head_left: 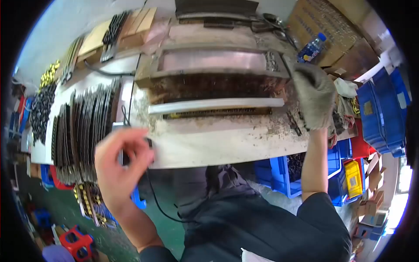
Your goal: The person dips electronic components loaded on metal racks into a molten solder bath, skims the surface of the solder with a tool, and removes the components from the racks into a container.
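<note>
My left hand (122,163), bare and blurred by motion, is over the table's front left edge. Its fingers are loosely curled, with a gap between them and the thumb; no held object shows. A small dark object (149,143) lies by its fingertips, partly hidden. My right hand (315,98) wears a grey work glove and is raised at the right end of a dirty metal fixture (209,76). Its fingers are curled closed, and whatever is in them is hidden. In front of the fixture runs a long white bar (216,105), above a dark slotted strip (218,113).
Many dark ridged strips (85,126) stand in a row at left, beside black and yellow parts (43,98). A water bottle (312,48) and cardboard box (323,26) are at back right. Blue bins (279,174) sit below the table (196,150). A cable (152,192) hangs in front.
</note>
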### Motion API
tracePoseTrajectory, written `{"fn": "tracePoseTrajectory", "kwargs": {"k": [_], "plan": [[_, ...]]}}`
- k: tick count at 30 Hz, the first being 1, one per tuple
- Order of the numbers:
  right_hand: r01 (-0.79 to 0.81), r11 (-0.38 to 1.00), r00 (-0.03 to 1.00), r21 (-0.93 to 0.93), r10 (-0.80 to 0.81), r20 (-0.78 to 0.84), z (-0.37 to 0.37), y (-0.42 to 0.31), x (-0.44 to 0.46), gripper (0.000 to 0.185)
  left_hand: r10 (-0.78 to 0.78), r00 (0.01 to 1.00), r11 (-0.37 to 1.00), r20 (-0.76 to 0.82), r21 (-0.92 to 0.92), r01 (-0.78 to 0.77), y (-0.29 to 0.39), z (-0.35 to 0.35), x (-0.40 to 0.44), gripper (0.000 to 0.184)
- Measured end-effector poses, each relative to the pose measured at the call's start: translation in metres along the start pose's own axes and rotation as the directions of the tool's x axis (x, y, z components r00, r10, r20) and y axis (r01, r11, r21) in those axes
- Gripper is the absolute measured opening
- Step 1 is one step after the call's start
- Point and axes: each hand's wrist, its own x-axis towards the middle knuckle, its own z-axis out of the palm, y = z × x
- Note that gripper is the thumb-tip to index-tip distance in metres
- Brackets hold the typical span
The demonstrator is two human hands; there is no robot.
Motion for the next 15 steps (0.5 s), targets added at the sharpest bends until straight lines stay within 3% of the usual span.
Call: {"fn": "tracePoseTrajectory", "kwargs": {"k": [1,3,4,5,6,7,9,10,11,13,15], "plan": [[0.002,1.000,0.999,0.004,-0.002,-0.032,-0.010,0.026,0.011,0.021,0.007,1.000,0.998,-0.025,-0.057,-0.009,0.006,0.001,-0.010,0.027],[-0.169,0.957,0.980,-0.236,0.137,-0.145,-0.022,0.075,0.038,0.028,0.016,1.000,0.988,-0.016,-0.155,-0.018,0.012,0.015,-0.027,0.025],[-0.180,0.956,0.972,-0.230,0.137,-0.189,-0.023,0.099,0.047,0.028,0.051,0.999,0.983,0.016,-0.178,-0.048,0.016,0.025,-0.035,0.025],[-0.145,0.904,0.989,-0.402,0.119,-0.091,-0.022,0.122,0.053,0.031,0.073,0.996,0.977,0.053,-0.203,-0.061,0.021,0.034,-0.040,0.029],[-0.085,0.827,0.992,-0.556,0.121,0.028,-0.022,0.142,0.054,0.035,0.157,0.982,0.931,0.105,-0.346,-0.112,0.027,0.040,-0.040,0.032],[-0.086,0.830,0.992,-0.551,0.122,0.030,-0.025,0.158,0.053,0.035,0.230,0.964,0.867,0.136,-0.479,-0.139,0.034,0.044,-0.042,0.035],[0.179,0.832,0.915,-0.525,0.054,0.399,-0.021,0.185,0.055,0.042,0.218,0.954,0.675,0.208,-0.738,0.007,0.050,0.050,-0.048,0.042],[0.142,0.875,0.924,-0.463,0.050,0.378,-0.019,0.196,0.054,0.047,0.348,0.905,0.610,0.244,-0.793,-0.021,0.052,0.051,-0.043,0.039],[0.159,0.883,0.919,-0.442,0.031,0.394,-0.017,0.197,0.055,0.047,0.306,0.938,0.436,0.162,-0.900,0.013,0.070,0.060,-0.043,0.026],[0.039,0.859,0.873,-0.510,0.219,0.436,-0.018,0.191,0.062,0.049,0.445,0.870,0.411,0.213,-0.912,0.014,0.088,0.046,-0.022,0.012],[0.038,0.872,0.883,-0.487,0.198,0.425,-0.014,0.204,0.064,0.052,0.470,0.852,0.367,0.232,-0.929,0.051,0.084,0.044,-0.021,0.013]]}}
